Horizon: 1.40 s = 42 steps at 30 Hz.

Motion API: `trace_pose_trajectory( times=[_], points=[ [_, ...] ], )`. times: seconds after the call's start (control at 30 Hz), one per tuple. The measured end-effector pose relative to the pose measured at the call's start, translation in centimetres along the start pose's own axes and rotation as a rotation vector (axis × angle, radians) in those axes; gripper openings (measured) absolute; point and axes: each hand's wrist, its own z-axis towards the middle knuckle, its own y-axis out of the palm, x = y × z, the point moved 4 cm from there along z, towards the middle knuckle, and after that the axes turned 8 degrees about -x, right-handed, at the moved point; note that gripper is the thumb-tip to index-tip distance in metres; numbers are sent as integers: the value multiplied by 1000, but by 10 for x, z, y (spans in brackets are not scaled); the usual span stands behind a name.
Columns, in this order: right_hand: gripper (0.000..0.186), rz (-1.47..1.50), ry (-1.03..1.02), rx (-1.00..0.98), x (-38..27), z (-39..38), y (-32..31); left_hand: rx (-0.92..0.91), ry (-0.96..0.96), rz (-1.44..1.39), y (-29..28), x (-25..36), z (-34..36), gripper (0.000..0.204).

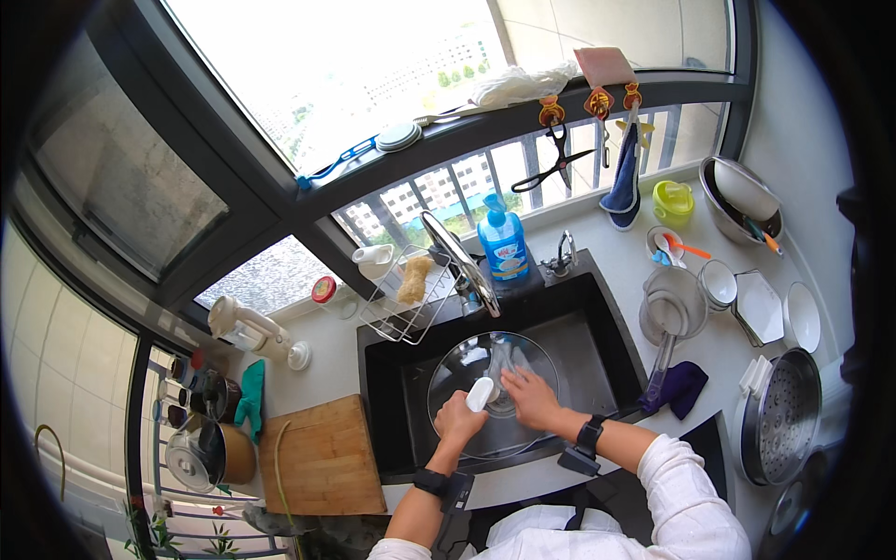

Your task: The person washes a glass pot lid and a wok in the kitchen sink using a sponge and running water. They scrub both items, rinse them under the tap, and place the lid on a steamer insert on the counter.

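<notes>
A round clear glass pot lid (455, 366) with a metal rim is held over the black sink (597, 313). My left hand (458, 419) is closed round the lid's white handle (480, 394), which sticks up between thumb and fingers. Flat on the glass, right of that handle, rests my right hand (530, 399) with its fingers stretched out. Just beyond those fingertips shows a pale blurred shape; whether it is a reflection or a thin cloth, I cannot tell. The curved chrome faucet (462, 261) hangs above the lid's far edge.
Behind the sink stand a blue soap bottle (504, 245) and a wire rack (411, 303) with a sponge. A wooden cutting board (322, 457) lies left. Rightward are a strainer (674, 303), a dark purple cloth (686, 390), bowls and a perforated steamer pot (782, 417).
</notes>
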Motion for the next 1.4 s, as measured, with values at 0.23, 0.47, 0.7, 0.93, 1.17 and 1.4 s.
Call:
trace_pose_trajectory(
  times=[0.23,0.47,0.7,0.93,1.17,1.4],
  points=[
    [47,-70,-104,-1,-7,-7,-12,-25,-1,-2,7,-5,-2,47],
    [39,-40,-78,-201,-21,-18,-9,17,-30,-64,15,-4,-8,48],
    [39,-24,-385,1,-43,-34,-31,45,-17,-63,7,-2,-14,50],
    [28,261,83,50,33,-7,-39,18,6,47,1,-6,-27,51],
    [29,26,-170,203,-4,8,-39,85,48,20,7,2,-28,50],
    [29,-139,-145,224,-9,4,-36,143,-19,-152,16,-1,-21,49]
  ],
)
